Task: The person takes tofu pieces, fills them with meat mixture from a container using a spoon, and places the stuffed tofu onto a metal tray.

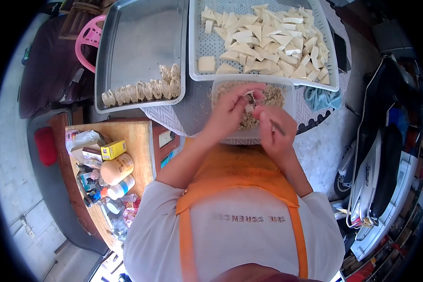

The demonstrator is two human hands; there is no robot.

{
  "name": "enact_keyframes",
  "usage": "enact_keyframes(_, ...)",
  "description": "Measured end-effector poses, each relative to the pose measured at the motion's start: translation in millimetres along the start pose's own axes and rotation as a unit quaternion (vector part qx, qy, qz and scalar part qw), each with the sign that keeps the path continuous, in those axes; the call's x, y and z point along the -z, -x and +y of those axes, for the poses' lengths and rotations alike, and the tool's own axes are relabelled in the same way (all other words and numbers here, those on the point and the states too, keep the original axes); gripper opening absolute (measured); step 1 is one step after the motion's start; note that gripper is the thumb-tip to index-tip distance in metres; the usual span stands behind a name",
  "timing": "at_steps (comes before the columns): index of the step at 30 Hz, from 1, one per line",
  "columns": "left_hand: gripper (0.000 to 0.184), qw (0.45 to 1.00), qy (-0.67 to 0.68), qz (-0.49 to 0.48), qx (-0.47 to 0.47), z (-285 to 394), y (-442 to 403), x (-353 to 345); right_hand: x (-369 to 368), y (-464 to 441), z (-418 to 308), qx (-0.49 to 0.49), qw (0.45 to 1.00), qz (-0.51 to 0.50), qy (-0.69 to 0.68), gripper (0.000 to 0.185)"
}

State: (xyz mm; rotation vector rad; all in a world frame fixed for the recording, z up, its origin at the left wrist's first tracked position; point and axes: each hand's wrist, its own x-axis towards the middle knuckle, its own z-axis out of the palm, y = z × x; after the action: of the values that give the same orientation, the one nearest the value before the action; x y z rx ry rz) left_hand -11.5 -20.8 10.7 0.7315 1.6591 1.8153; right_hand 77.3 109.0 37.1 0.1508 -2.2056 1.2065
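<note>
Orange apron (237, 169) lies nearest. Beyond it, the right hand (278, 131) grips a thin tool (278, 126), its tip unclear, while the left hand (230, 104) pinches a pale piece (249, 107) over the tub (290, 96) of crumbly mix (273, 97). Keeping low over the tub should catch what falls, and a light touch should spare the piece. Farther out, a metal tray (141, 44) bears lumps (145, 90) at left, a white tray (305, 84) wedges (268, 44) at right.

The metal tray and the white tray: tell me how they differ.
The metal tray has a plain grey base; the white tray has a base dotted with small holes. The metal tray is mostly bare, with filled pieces along its near edge; the white tray is largely covered by loosely heaped pale pieces. Both have raised rims.
</note>
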Motion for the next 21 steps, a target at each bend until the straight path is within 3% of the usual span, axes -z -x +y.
enact_keyframes(3,0.037,0.996,-0.067,0.066,0.009,7,9,15,5,6,7,-0.261,0.935,0.115,-0.210,0.015)
enact_keyframes(6,0.035,0.985,0.091,0.144,-0.003,13,11,20,9,-9,29,-0.289,0.957,0.027,0.019,0.021)
enact_keyframes(7,0.033,0.986,0.086,0.143,0.000,13,10,21,4,-8,39,-0.298,0.953,-0.024,0.056,0.022)
enact_keyframes(11,0.034,0.990,0.051,0.130,-0.036,4,7,21,-23,0,50,-0.306,0.929,-0.203,-0.053,0.024)
enact_keyframes(17,0.040,0.989,0.102,0.099,0.048,12,10,30,-2,1,42,-0.407,0.864,-0.133,-0.265,0.024)
enact_keyframes(21,0.041,0.987,0.119,0.060,0.093,13,5,22,34,-3,29,-0.386,0.871,-0.061,-0.299,0.025)
